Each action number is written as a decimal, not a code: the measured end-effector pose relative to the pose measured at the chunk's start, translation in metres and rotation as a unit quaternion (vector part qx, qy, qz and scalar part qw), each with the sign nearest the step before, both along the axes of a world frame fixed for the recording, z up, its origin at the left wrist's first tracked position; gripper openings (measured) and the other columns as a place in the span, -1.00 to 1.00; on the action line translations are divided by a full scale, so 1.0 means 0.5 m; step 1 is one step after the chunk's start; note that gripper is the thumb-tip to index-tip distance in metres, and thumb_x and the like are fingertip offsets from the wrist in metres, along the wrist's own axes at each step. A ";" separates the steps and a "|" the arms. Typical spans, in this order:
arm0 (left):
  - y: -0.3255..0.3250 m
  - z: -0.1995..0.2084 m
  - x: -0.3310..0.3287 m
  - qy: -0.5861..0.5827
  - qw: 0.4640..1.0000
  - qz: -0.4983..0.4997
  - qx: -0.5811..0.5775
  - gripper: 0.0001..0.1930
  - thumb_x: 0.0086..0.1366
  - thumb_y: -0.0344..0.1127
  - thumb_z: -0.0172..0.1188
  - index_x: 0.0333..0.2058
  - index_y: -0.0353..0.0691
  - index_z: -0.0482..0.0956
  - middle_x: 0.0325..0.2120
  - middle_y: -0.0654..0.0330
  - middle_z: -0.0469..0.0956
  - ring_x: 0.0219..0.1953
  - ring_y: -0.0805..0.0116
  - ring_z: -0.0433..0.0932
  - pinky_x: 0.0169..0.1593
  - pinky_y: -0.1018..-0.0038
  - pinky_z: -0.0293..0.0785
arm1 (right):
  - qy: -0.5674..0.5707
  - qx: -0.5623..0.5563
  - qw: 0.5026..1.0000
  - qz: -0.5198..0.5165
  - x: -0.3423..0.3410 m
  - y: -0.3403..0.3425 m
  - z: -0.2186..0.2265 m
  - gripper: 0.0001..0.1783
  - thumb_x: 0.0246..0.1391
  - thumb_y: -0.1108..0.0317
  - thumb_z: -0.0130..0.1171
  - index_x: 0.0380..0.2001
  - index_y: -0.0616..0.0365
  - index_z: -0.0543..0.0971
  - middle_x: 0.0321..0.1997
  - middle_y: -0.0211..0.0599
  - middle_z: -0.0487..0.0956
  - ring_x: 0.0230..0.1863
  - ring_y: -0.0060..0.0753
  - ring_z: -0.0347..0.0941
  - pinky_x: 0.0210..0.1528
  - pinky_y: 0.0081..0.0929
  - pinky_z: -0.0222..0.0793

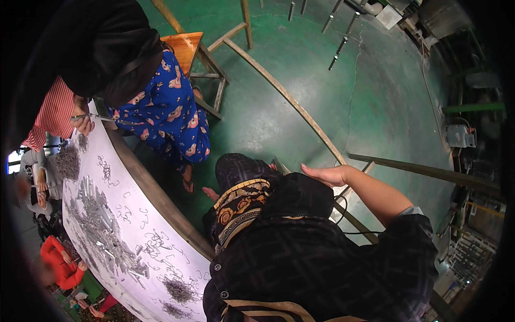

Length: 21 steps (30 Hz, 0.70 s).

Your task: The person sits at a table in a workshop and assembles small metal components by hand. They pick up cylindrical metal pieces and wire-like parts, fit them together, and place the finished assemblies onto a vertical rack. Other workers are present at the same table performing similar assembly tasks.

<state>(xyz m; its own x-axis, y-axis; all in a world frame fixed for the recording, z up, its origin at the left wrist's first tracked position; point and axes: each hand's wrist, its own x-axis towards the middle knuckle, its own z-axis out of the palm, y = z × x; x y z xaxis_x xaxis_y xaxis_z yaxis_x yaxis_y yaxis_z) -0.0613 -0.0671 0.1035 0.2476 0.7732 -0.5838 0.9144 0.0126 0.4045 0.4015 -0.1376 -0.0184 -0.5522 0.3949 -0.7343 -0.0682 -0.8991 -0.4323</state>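
My right hand [327, 174] is beside a black pouch-like thing [303, 198] at my lap, with its thumb stretched out. Its other fingers are partly hidden, and I see nothing held in it. My left hand does not show. At my left stands a long white table [126, 185]. Small bent metal hooks [158, 244] are scattered over its near part, with a dense dark heap of hooks [179, 290] by the edge. Short grey metal pieces [104, 228] lie piled along its middle.
Across the upper left, a co-worker's hand [83, 121] holds a slim metal tool [96, 116]. Another person in red [61, 263] sits beyond the table. A wooden stool [185, 48] and a long metal rail [287, 96] stand on the green floor [300, 48].
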 end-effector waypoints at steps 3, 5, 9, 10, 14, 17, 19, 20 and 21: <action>-0.008 0.000 -0.010 -0.001 1.000 0.007 0.011 -0.88 0.13 -0.48 0.00 -0.41 -0.31 0.52 -0.45 0.08 0.50 -0.38 0.16 0.52 -0.26 0.44 0.41 | -0.026 -0.018 0.999 0.018 -0.004 -0.018 -0.006 -0.05 0.07 -0.55 -0.54 0.42 -0.30 -0.18 0.47 -0.19 -0.04 0.43 -0.26 -0.04 0.23 -0.22 0.22; -0.015 -0.003 -0.019 0.002 1.000 0.014 0.016 -0.88 0.13 -0.48 0.00 -0.41 -0.31 0.52 -0.45 0.08 0.50 -0.38 0.15 0.52 -0.26 0.44 0.41 | -0.005 -0.028 0.999 0.023 -0.002 -0.013 0.005 -0.06 0.08 -0.55 -0.52 0.42 -0.31 -0.18 0.48 -0.22 -0.10 0.44 -0.26 -0.06 0.26 -0.19 0.17; -0.033 -0.015 -0.052 0.006 0.999 0.037 0.032 -0.88 0.14 -0.47 0.00 -0.41 -0.31 0.52 -0.45 0.08 0.50 -0.38 0.15 0.52 -0.26 0.45 0.41 | 0.009 -0.004 1.000 -0.006 -0.008 -0.009 0.003 -0.08 0.10 -0.53 -0.49 0.42 -0.34 -0.18 0.51 -0.31 -0.24 0.44 -0.27 -0.09 0.33 -0.17 0.05; -0.042 -0.017 -0.066 0.013 0.998 0.044 0.036 -0.88 0.14 -0.46 0.00 -0.41 -0.31 0.52 -0.45 0.08 0.50 -0.38 0.15 0.52 -0.26 0.45 0.41 | -0.005 0.016 1.000 -0.021 -0.010 -0.007 -0.014 -0.09 0.10 -0.53 -0.47 0.42 -0.35 -0.18 0.51 -0.34 -0.26 0.45 -0.29 -0.09 0.33 -0.17 0.04; -0.062 -0.045 -0.137 0.031 0.994 0.083 0.057 -0.88 0.15 -0.45 -0.01 -0.42 -0.31 0.52 -0.45 0.08 0.50 -0.37 0.15 0.52 -0.25 0.45 0.41 | -0.014 0.038 0.997 -0.069 -0.035 0.001 -0.071 -0.10 0.11 -0.51 -0.43 0.41 -0.37 -0.19 0.51 -0.45 -0.29 0.45 -0.33 -0.09 0.34 -0.19 0.03; -0.098 -0.071 -0.230 0.050 0.989 0.112 0.084 -0.88 0.15 -0.45 -0.01 -0.42 -0.31 0.51 -0.45 0.08 0.50 -0.37 0.15 0.51 -0.25 0.45 0.41 | -0.004 -0.045 0.994 -0.096 -0.045 0.012 -0.069 -0.15 0.17 -0.43 -0.39 0.40 -0.27 -0.07 0.49 -0.40 -0.11 0.42 -0.34 0.00 0.33 -0.19 0.06; -0.134 -0.091 -0.310 0.063 0.984 0.129 0.109 -0.88 0.15 -0.44 -0.01 -0.42 -0.31 0.51 -0.45 0.08 0.50 -0.37 0.14 0.51 -0.24 0.45 0.41 | 0.016 -0.088 0.990 -0.108 -0.056 0.002 -0.096 -0.23 0.23 -0.33 -0.36 0.36 -0.14 0.08 0.42 -0.32 0.09 0.35 -0.33 0.14 0.30 -0.17 0.12; -0.158 -0.098 -0.358 0.070 0.981 0.133 0.126 -0.88 0.16 -0.44 -0.01 -0.42 -0.31 0.51 -0.45 0.08 0.50 -0.37 0.14 0.51 -0.24 0.45 0.41 | 0.037 -0.093 0.988 -0.114 -0.065 -0.024 -0.154 -0.27 0.26 -0.27 -0.33 0.32 -0.06 0.17 0.36 -0.28 0.21 0.29 -0.32 0.23 0.27 -0.15 0.18; -0.182 -0.106 -0.414 0.076 0.977 0.130 0.149 -0.88 0.16 -0.44 -0.01 -0.42 -0.31 0.51 -0.45 0.07 0.50 -0.37 0.14 0.51 -0.24 0.46 0.41 | 0.057 -0.097 0.986 -0.119 -0.072 -0.050 -0.202 -0.31 0.28 -0.21 -0.31 0.28 0.01 0.26 0.30 -0.23 0.33 0.24 -0.31 0.32 0.24 -0.14 0.23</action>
